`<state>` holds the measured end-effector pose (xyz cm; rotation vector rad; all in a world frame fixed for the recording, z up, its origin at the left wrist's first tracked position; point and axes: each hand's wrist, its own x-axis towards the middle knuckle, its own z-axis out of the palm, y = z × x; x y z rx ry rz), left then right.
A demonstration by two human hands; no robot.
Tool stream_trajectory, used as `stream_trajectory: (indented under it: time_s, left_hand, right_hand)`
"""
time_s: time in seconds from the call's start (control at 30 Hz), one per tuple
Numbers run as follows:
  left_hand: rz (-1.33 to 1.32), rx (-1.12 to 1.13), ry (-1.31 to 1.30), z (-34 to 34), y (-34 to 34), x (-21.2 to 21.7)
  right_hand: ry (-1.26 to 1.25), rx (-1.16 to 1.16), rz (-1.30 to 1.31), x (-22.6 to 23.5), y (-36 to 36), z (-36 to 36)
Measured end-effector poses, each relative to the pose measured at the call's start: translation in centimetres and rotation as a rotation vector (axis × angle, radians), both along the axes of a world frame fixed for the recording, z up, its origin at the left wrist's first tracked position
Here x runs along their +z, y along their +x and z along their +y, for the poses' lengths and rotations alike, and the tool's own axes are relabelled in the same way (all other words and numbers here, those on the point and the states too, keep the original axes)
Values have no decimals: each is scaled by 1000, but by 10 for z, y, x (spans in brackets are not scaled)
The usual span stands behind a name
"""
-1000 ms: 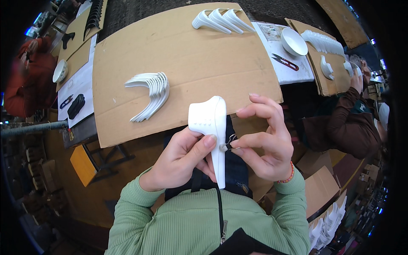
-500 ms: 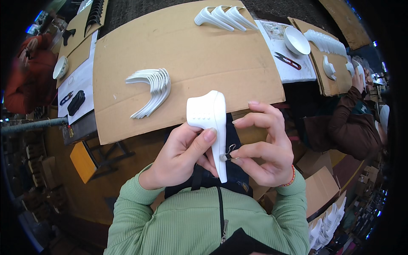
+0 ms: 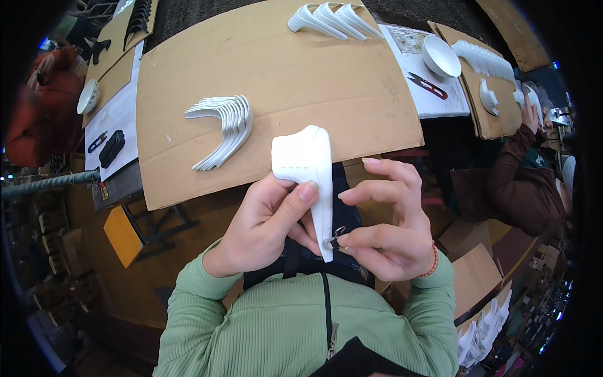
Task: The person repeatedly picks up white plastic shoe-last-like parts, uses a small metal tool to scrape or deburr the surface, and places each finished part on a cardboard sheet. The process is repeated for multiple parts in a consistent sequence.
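My left hand grips a white plastic scoop-shaped part by its handle, thumb pressed near its wide perforated head. My right hand pinches a small dark metal tool against the lower tip of the handle. Both hands sit close to my chest, above my green sweater, just off the near edge of a cardboard-covered table. A fanned stack of white parts lies on the cardboard to the left.
More white parts sit at the cardboard's far edge. At the right are a white bowl, red-handled snips and a seated person's brown sleeve. Another person in red is at the left. Cardboard boxes stand lower right.
The white part has tipped slightly and shifted in my hands. My right fingers have worked down to the handle's tip with the small tool.
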<state>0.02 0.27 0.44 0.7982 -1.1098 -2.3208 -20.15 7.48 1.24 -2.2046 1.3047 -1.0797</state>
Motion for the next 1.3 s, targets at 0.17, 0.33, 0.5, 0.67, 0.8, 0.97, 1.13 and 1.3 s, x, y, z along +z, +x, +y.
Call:
stream_trajectory:
  time_s: [0.17,0.33,0.5,0.67,0.8,0.97,1.13,1.3]
  left_hand:
    - [-9,28,-13,-1,0,0]
    - [40,90,-50,-5,3,-6]
    - [229,59,-42,-4,2,-18]
    - [293,-1,-59,0,1,-26]
    - [299,57,-74,-1,2,-29]
    - [517,11,84,-10,3,-28]
    - [460,164,58,-18,-1,-21]
    - [440,188,-167,-70,10,-27]
  right_hand:
    - [-39,43,20,0,-1,1]
    - [3,157,-112,-4,-1,3]
    - [56,-116,-743,-17,-1,-9]
    - [26,-304,-1005,-34,15,-31]
    - [-63,-213,-744,-28,16,-33]
    - [-109,77,-574,-18,17,-28]
    - [-227,276,-478,-19,24,-26]
    - [-94,341,-447,-22,22,-21]
